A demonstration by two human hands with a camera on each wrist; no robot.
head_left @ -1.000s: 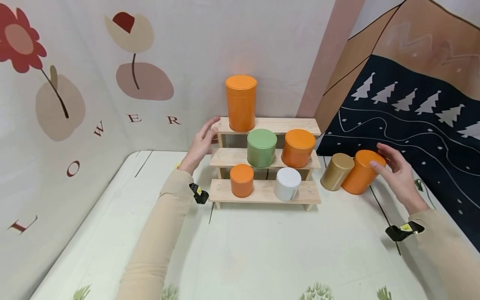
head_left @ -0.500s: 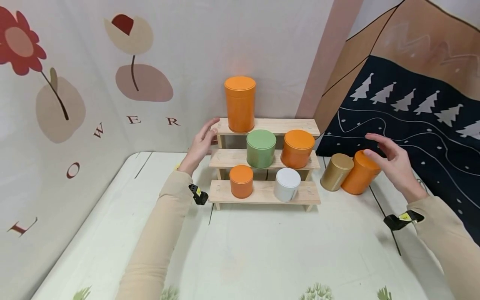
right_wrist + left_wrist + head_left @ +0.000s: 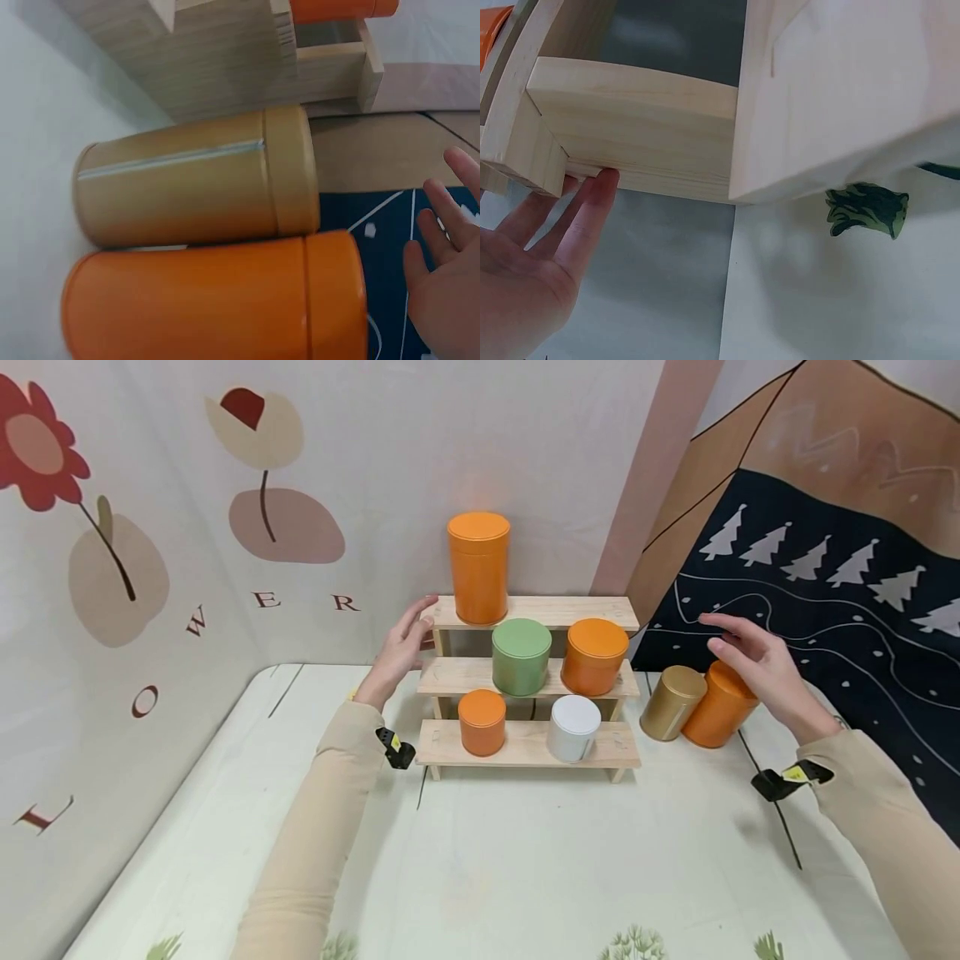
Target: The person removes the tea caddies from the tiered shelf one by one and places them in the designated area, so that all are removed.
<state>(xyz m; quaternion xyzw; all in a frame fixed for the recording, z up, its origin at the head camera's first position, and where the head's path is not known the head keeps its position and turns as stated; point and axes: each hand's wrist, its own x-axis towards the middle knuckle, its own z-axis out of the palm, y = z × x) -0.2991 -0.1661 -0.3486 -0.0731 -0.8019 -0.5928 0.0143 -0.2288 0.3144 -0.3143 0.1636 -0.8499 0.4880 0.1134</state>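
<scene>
A three-tier wooden stand (image 3: 517,755) holds several lidded canisters. My left hand (image 3: 395,653) rests at the upper left end of the stand; in the left wrist view its fingertips touch the wooden frame (image 3: 634,127) with fingers fairly straight. To the right of the stand, a gold canister (image 3: 672,703) and a tall orange canister (image 3: 718,708) stand side by side on the table. My right hand (image 3: 768,677) hovers above the orange one, fingers extended and nothing held. In the right wrist view that hand (image 3: 450,262) shows apart from the lids, beyond the gold canister (image 3: 195,180).
The top tier bears a tall orange canister (image 3: 479,568). A green canister (image 3: 521,657) and a wide orange one (image 3: 595,657) share the middle tier. Below are a small orange canister (image 3: 482,723) and a white one (image 3: 574,729). Printed cloth (image 3: 405,460) hangs behind.
My right hand has lifted off the tall orange canister beside the gold one and moved left and up. The left hand and the stand have stayed in place.
</scene>
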